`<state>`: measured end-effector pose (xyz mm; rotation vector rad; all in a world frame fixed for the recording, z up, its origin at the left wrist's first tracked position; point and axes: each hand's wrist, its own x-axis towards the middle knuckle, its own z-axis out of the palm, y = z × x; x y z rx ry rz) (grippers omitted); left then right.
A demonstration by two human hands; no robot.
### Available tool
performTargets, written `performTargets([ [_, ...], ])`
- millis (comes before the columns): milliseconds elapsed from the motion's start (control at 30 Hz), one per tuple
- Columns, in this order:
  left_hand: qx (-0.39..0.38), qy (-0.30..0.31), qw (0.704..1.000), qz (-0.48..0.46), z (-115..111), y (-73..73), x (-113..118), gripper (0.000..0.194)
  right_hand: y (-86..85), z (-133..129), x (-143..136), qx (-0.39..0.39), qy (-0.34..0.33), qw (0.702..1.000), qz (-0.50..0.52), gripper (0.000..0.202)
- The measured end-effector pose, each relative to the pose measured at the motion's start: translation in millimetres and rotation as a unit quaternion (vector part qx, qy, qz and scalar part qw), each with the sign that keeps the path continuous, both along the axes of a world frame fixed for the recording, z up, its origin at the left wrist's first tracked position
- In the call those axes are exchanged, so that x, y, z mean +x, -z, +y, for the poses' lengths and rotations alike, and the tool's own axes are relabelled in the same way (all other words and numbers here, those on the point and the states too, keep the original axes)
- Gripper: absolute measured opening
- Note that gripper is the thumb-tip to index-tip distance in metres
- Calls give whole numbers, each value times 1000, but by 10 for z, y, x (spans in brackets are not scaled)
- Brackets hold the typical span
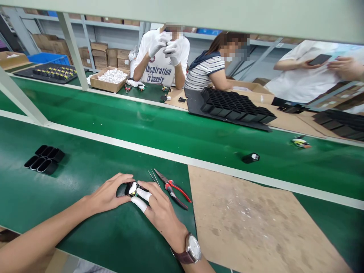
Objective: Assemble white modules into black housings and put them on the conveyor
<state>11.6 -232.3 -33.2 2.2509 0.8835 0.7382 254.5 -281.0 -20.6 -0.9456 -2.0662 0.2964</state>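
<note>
My left hand (109, 194) is wrapped around a small black plastic housing (122, 189), low over the green bench. The fingers of my right hand (160, 206), two of them in white finger cots, pinch a small circuit board (133, 189) with a white top at the housing's open end. How far the board sits inside is hidden by my fingers. Just beyond my right hand lie red-and-black needle-nose pliers (172, 187) and thin metal tweezers (154, 177). Several black housings (45, 159) stand grouped at the left.
A brown board (241, 220) covers the bench at right. Beyond a pale rail (170, 154) runs a green conveyor belt (159, 125), carrying a black housing (251, 157) and a circuit assembly (300, 142). Co-workers sit across, near black trays (236, 108) and a box of white parts (109, 81).
</note>
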Motion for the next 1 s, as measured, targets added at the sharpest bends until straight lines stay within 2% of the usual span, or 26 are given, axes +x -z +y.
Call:
performTargets([
  [200,8,4,1000,-22,9,54,1,55,-13,18,-56,-37,1,999,-24,23],
  [300,16,-2,1000,-24,16,76,-9,52,1,46,-106,-28,0,999,-44,20],
  [400,-13,-18,1000,-13,12,61,-14,57,8,70,-87,2,-1,999,-46,24],
  [467,-51,-18,999,4,11,25,-23,64,3,80,-20,33,38,998,-44,27],
  [533,-86,-6,996,20,18,-21,-43,69,7,88,68,57,124,988,-75,26],
  [600,-99,0,995,27,36,-62,-69,69,37,94,140,63,206,966,-146,23],
  [700,-90,-7,996,20,71,-85,-101,64,138,95,167,58,259,931,-250,20],
  [833,-92,-19,996,-12,96,-44,-101,59,247,78,113,48,261,916,-301,38],
  [900,-100,-15,995,-23,90,-21,-85,60,238,67,96,44,232,929,-284,45],
  [1000,-111,-11,994,-17,67,-6,-61,61,156,43,85,49,168,965,-195,37],
])
